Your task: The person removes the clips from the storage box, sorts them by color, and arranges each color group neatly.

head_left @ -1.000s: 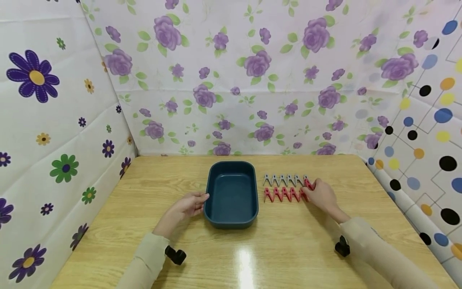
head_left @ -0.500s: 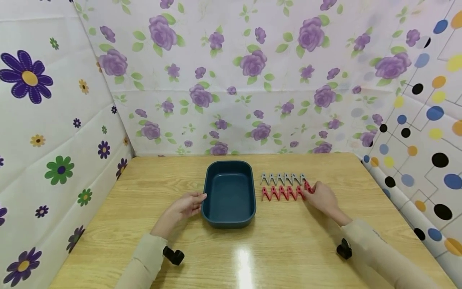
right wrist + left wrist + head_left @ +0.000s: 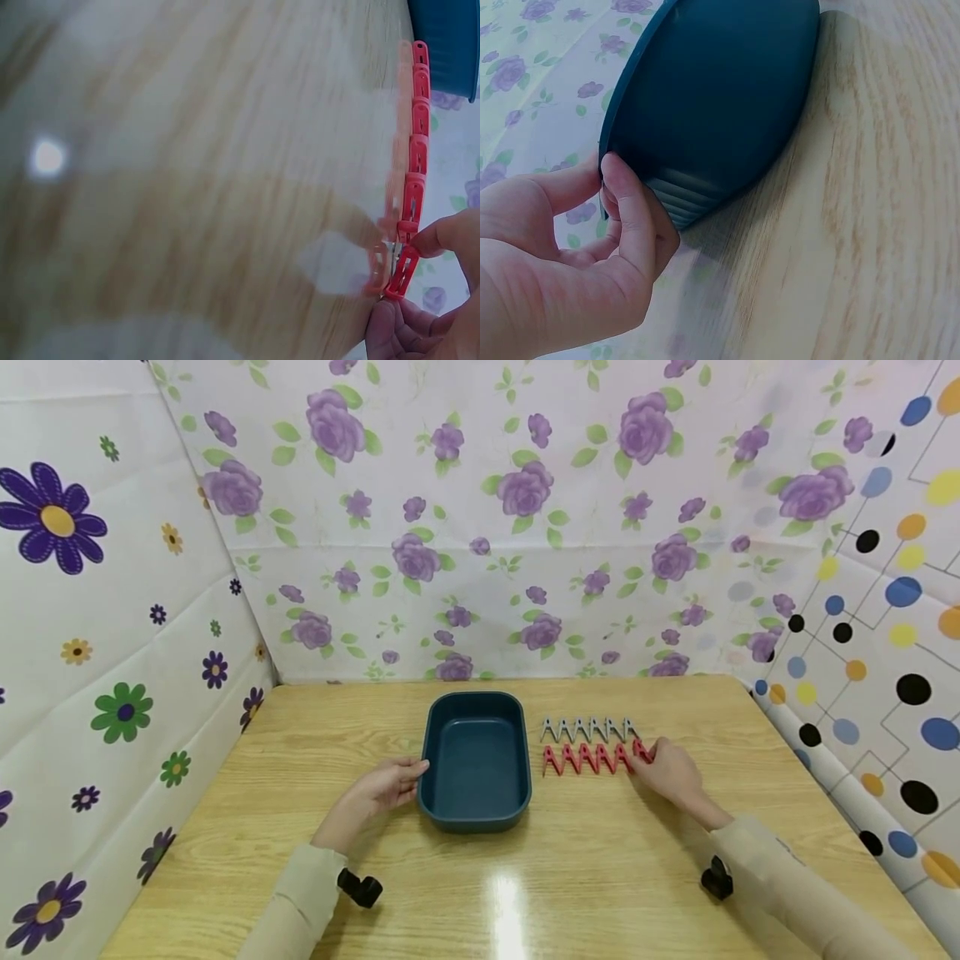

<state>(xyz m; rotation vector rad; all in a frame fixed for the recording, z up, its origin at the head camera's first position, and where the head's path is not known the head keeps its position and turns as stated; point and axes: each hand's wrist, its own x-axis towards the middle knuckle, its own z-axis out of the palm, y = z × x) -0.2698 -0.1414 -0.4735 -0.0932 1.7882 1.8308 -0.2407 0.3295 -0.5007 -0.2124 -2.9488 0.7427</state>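
Observation:
A dark blue plastic basin (image 3: 475, 825) stands on the table near the middle. At its left side my left hand (image 3: 386, 785) pinches the rim between thumb and fingers; the left wrist view shows the thumb (image 3: 577, 184) and bent fingers on the basin's edge. Right of the basin is a row of red clothespins (image 3: 586, 758), standing legs down. My right hand (image 3: 671, 772) holds the red clothespin (image 3: 641, 750) at the row's right end. In the right wrist view this clothespin (image 3: 403, 274) sits between thumb and fingers, tilted against the line.
Behind the red row stands a parallel row of grey clothespins (image 3: 576, 729). The wooden table (image 3: 600, 877) ends at a floral cloth (image 3: 525, 610) at the back, with patterned cloths on both sides.
My right hand has brought its red clothespin down from beside the last grey one to the red row's end. My left hand keeps its grip on the basin; the head view shifted slightly.

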